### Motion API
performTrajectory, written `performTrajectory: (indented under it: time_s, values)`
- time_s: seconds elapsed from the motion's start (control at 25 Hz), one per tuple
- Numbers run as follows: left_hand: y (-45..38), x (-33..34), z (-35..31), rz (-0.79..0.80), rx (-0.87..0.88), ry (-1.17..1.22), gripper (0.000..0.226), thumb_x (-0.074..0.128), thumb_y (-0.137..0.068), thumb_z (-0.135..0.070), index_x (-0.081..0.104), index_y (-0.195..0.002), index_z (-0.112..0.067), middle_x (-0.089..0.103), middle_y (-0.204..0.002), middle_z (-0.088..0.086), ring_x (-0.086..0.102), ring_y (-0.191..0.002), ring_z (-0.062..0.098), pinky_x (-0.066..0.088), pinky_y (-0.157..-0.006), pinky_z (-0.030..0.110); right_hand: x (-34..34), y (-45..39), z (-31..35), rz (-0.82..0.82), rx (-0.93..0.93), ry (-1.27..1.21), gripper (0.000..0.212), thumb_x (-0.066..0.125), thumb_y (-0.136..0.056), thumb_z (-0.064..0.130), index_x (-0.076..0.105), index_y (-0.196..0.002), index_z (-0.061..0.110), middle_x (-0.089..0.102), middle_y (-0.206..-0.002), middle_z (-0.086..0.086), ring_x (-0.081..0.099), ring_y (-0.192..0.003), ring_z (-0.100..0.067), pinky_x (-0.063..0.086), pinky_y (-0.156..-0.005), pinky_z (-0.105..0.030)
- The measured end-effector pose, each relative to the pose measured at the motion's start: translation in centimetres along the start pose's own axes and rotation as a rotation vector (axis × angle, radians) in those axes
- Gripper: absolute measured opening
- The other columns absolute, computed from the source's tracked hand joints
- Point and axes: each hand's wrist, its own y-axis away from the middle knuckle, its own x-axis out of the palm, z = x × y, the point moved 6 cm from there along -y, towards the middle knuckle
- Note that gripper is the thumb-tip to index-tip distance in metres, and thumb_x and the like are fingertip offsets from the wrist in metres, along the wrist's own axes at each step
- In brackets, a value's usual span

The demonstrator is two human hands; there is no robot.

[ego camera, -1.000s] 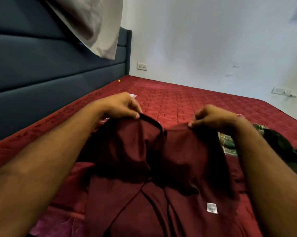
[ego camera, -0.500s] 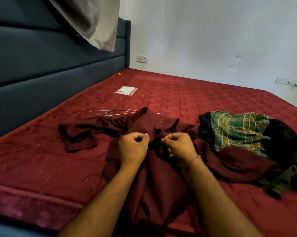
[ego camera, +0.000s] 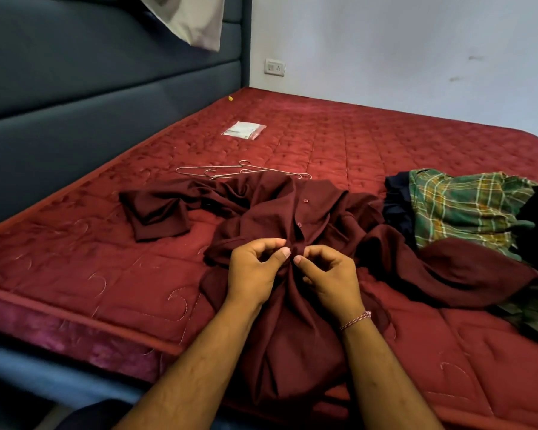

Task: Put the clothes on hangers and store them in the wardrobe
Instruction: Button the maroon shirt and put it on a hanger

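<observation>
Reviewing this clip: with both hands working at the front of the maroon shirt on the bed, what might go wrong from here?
1. Both hands, left hand and right hand, pinch the maroon shirt at its button line; a button may slip or land in the wrong hole.
2. The wire hangers lie partly under the shirt's collar edge and could snag the fabric when pulled out.
3. The shirt overlaps the green plaid garment; lifting it may drag that pile.

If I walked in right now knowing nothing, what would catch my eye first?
Two hands, the left hand and right hand, pinching the front of a maroon shirt spread near the front edge of a red mattress. Just beyond the shirt lie wire hangers, and to the right sits a heap with a green checked cloth.
</observation>
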Motion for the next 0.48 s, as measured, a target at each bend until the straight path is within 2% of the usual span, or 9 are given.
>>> performTrajectory:
  time_s: [0.12,0.28,0.48]
  values:
    - [0.2,0.6,0.1,0.079,-0.033,-0.010,0.019,0.082,-0.085,-0.006,0.077,-0.092,-0.023,0.079,-0.087,-0.002,0.075,-0.085,0.008,0.057,-0.077,0.021,-0.3,-0.1,-0.1,-0.006,0.005,0.009,0.009,0.077,-0.088,0.005,0.070,-0.084,0.007,0.062,-0.064,0.000,0.053,-0.053,-0.014,0.046,-0.049,-0.023]
    - [0.4,0.6,0.3,0.050,-0.048,-0.077,0.012,0.085,-0.084,-0.014,0.075,-0.087,-0.021,0.077,-0.079,0.001,0.071,-0.069,0.008,0.058,-0.066,0.025,-0.5,-0.2,-0.5,-0.054,0.006,0.045,0.011,0.078,-0.088,0.006,0.068,-0.087,0.001,0.064,-0.064,0.001,0.055,-0.051,-0.013,0.047,-0.050,-0.025]
    - [0.6,0.4,-0.1,0.041,0.027,-0.092,0.006,0.084,-0.085,-0.019,0.079,-0.087,-0.019,0.078,-0.084,-0.003,0.074,-0.082,0.012,0.060,-0.078,0.029,-0.6,-0.5,-1.0,-0.057,-0.067,0.125,0.013,0.080,-0.086,0.011,0.069,-0.082,0.015,0.067,-0.071,0.000,0.059,-0.063,-0.017,0.049,-0.063,-0.034]
